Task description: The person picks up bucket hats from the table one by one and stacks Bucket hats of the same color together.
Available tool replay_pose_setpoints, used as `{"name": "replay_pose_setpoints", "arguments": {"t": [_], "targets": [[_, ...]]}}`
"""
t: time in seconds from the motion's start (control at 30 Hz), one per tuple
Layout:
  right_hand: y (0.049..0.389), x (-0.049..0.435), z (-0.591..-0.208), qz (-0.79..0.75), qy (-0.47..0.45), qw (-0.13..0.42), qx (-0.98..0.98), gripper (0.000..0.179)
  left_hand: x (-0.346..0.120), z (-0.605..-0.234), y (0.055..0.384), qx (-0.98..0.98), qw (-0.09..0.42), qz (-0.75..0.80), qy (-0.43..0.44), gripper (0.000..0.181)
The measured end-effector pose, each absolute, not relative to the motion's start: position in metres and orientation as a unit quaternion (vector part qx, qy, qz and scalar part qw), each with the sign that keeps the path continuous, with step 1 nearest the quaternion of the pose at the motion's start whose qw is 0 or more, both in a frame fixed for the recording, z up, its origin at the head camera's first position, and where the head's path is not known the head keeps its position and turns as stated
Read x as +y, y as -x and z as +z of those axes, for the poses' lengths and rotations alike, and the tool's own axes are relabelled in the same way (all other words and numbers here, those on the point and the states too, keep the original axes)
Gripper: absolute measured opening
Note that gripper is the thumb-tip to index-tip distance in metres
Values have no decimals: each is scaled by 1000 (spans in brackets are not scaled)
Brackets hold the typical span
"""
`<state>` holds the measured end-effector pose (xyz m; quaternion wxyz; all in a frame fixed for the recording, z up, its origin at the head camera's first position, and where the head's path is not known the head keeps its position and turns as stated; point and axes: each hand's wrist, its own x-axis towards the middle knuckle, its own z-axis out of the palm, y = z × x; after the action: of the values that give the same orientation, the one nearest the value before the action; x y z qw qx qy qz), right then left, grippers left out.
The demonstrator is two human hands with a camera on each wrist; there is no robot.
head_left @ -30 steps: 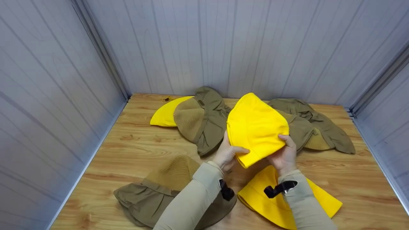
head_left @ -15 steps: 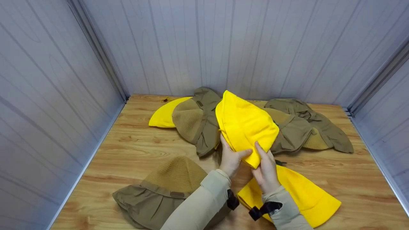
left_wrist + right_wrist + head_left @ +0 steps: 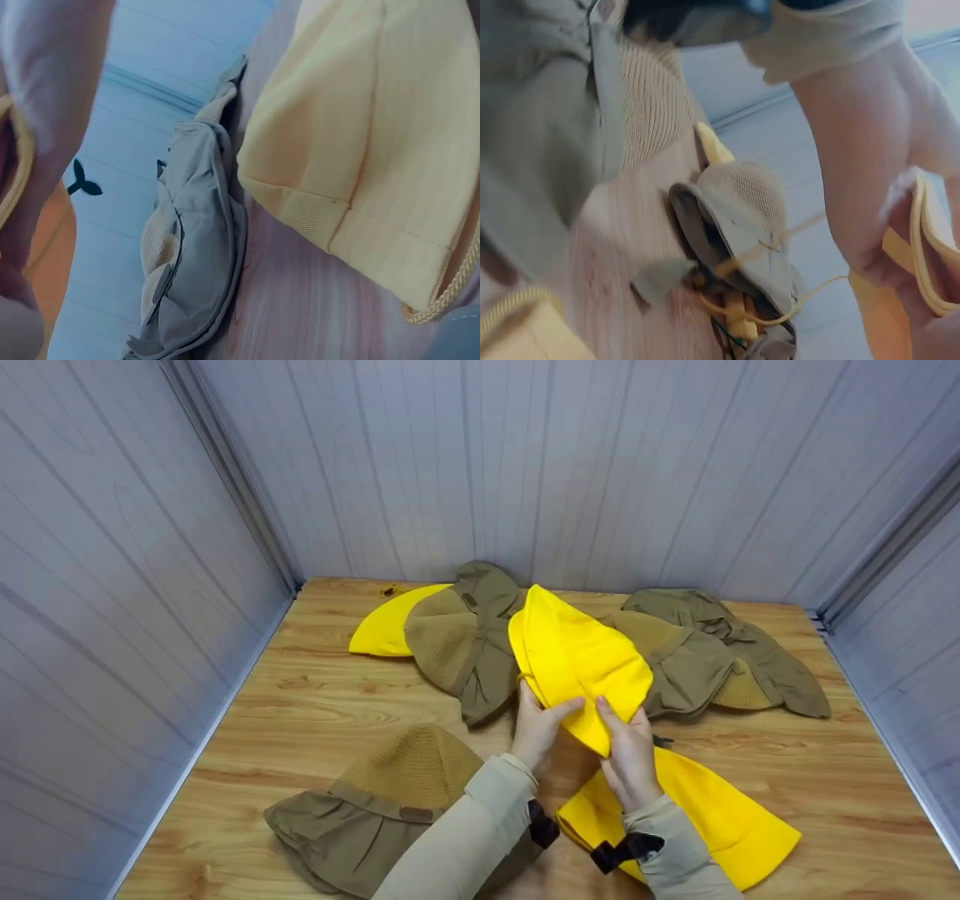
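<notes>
Yellow cloth forms the raised hat (image 3: 589, 660), held above the wooden surface (image 3: 315, 712), its near end grasped by both the left grip (image 3: 540, 731) and the right grip (image 3: 631, 754). Left of the raised hat, a brown hat (image 3: 446, 641) overlaps a second yellow hat (image 3: 382, 622); right of it lie more brown hats (image 3: 690, 671); nearer the person are another brown hat (image 3: 409, 787), leftward, and a third yellow hat (image 3: 724, 814), rightward.

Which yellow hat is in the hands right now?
The middle yellow hat, gripped by the left hand and right hand. The front-right yellow hat and back-left yellow hat, partly covered by a brown hat, lie on the table.
</notes>
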<state>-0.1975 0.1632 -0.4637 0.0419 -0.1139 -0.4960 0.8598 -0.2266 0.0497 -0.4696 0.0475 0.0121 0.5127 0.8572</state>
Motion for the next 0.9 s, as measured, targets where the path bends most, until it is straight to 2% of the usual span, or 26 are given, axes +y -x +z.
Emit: {"name": "replay_pose_setpoints", "arguments": {"t": [0.07,0.27,0.6,0.9], "targets": [[197,166,-463,855,110,41,-505,35,48,-468,230,474,56,879,-12,63],[195,177,-461,826,121,29,-550,39,35,-467,239,404,103,909,-2,49],[191,208,-462,785,91,-36,-612,33,2,-464,253,378,216,899,-36,55],[190,231,-459,765,62,-71,-637,26,-11,-462,258,439,255,861,-31,55]]}}
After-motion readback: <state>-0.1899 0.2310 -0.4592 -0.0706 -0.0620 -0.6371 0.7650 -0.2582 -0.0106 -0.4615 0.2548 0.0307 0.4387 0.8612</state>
